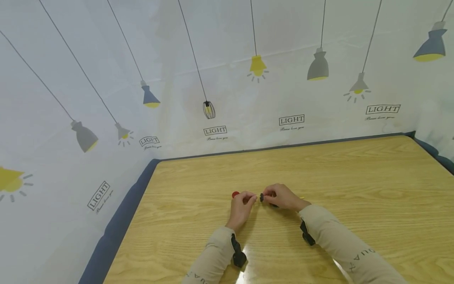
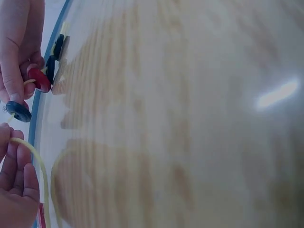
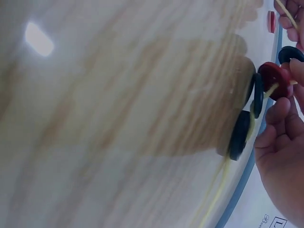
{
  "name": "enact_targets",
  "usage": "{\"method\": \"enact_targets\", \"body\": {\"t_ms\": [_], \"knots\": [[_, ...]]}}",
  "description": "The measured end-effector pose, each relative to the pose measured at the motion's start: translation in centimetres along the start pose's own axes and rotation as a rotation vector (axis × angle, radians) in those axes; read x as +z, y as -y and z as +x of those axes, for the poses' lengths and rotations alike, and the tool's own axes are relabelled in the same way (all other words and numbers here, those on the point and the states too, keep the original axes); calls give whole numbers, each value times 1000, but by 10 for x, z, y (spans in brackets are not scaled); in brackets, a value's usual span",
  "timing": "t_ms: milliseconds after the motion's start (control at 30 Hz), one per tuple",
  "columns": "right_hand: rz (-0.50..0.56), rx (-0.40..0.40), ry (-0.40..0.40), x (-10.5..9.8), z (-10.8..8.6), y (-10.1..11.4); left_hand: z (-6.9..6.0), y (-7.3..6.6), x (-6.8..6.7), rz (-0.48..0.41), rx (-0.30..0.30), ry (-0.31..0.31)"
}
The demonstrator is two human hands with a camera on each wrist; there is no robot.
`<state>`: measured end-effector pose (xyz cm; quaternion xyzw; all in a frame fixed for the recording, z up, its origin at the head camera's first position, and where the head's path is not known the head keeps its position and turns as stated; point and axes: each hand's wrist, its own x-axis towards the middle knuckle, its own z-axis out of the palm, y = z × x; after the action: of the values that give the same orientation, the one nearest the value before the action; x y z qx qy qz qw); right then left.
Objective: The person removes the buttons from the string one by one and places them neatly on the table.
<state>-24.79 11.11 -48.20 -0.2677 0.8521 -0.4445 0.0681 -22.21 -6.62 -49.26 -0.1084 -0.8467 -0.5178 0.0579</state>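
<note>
My right hand (image 1: 283,197) pinches a dark round disc (image 1: 261,197) that has a yellow cord (image 2: 42,178) at its middle. Just left of it, my left hand (image 1: 241,209) pinches the cord between thumb and fingertips, and the cord loops down from there in the left wrist view. Behind the held disc, a red disc (image 3: 275,80) and two dark discs, one upright (image 3: 258,95) and one farther along (image 3: 240,135), sit on the cord under my right hand. Another red disc (image 1: 235,194) lies on the table, just beyond my left hand.
The wood-grain table (image 1: 184,232) has a glossy top with light reflections. A blue edge (image 1: 220,154) runs around its far and left sides. Beyond stands a pale curtain-like wall (image 1: 241,98) printed with hanging lamps. Dark wrist devices (image 1: 239,258) hang under both sleeves.
</note>
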Motion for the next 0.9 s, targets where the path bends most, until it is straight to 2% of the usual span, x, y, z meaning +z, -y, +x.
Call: {"method": "enact_targets", "body": {"t_ms": [167, 267, 600, 900], "knots": [[0, -1, 3, -3, -1, 4, 1, -1, -2, 21, -49, 40], [-2, -13, 3, -4, -2, 6, 2, -2, -1, 22, -58, 63], [23, -2, 6, -6, -4, 8, 0, -5, 5, -53, -90, 143], [16, -9, -4, -6, -3, 7, 0, -4, 9, -107, -90, 159]]}}
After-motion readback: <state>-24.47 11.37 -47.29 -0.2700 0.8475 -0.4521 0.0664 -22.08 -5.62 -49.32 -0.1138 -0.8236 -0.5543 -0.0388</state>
